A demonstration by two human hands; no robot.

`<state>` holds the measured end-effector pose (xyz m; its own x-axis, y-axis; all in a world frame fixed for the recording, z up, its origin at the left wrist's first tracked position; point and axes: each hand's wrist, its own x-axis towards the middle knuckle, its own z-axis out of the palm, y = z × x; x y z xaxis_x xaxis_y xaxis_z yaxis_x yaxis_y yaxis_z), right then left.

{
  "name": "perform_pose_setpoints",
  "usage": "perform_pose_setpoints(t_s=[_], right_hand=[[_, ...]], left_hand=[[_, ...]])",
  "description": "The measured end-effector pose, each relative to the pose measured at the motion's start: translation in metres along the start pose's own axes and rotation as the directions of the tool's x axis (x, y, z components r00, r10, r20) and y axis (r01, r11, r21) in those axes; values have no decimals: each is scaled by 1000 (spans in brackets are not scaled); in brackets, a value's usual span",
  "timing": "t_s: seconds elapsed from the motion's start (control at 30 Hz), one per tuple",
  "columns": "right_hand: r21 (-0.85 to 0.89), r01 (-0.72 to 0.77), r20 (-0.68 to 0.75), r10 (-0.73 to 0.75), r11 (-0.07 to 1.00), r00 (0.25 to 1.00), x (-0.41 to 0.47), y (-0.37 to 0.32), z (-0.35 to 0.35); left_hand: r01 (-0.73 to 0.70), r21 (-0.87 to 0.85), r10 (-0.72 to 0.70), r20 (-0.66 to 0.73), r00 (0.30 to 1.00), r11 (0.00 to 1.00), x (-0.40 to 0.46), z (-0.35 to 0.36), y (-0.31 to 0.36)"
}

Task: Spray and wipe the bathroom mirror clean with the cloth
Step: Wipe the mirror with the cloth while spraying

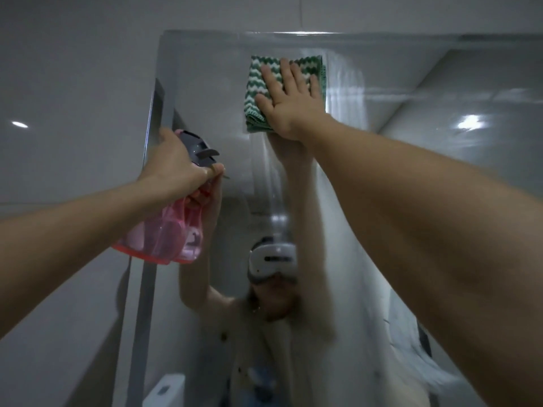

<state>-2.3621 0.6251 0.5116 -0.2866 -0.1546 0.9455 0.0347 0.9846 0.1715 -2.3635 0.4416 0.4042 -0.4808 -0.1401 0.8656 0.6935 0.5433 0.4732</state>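
The bathroom mirror [211, 83] fills the wall ahead, streaked with wet runs below its top edge. A folded green-and-white zigzag cloth [258, 83] lies flat against the glass near the top. My right hand [289, 101] presses on it with straight, spread fingers. Lower left, my left hand [173, 163] grips the neck of a pink see-through spray bottle [164, 233] with a grey trigger head, held up close to the mirror's left edge. The bottle tilts, nozzle toward the glass.
Glossy grey wall tiles [73, 98] surround the mirror on the left and above. The mirror reflects a person with a white headset, both raised arms and a white toilet tank [164, 390] at the bottom.
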Motion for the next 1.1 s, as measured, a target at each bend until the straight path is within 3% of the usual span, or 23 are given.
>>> perform_pose_setpoints(t_s=[0.1, 0.37, 0.53, 0.7, 0.9, 1.1], right_hand=[[4, 2, -10, -2, 1000, 1000, -30, -4, 7], [15, 18, -73, -17, 1000, 997, -159, -18, 55], [93, 32, -193, -13, 995, 981, -246, -34, 83], [33, 101, -129, -96, 994, 987, -301, -23, 92], [-38, 271, -100, -274, 962, 957, -306, 16, 88], [-33, 170, -122, -173, 985, 977, -256, 56, 70]], left_hand=[[-10, 74, 12, -19, 1000, 997, -2, 1, -7], [30, 42, -28, -49, 998, 999, -58, 21, -20], [19, 41, -18, -40, 999, 999, -93, 38, -38], [69, 129, -64, -46, 997, 989, -122, 50, -40], [10, 215, -14, 17, 1000, 977, -106, 59, -17], [36, 158, -34, -16, 999, 987, -75, 81, 36]])
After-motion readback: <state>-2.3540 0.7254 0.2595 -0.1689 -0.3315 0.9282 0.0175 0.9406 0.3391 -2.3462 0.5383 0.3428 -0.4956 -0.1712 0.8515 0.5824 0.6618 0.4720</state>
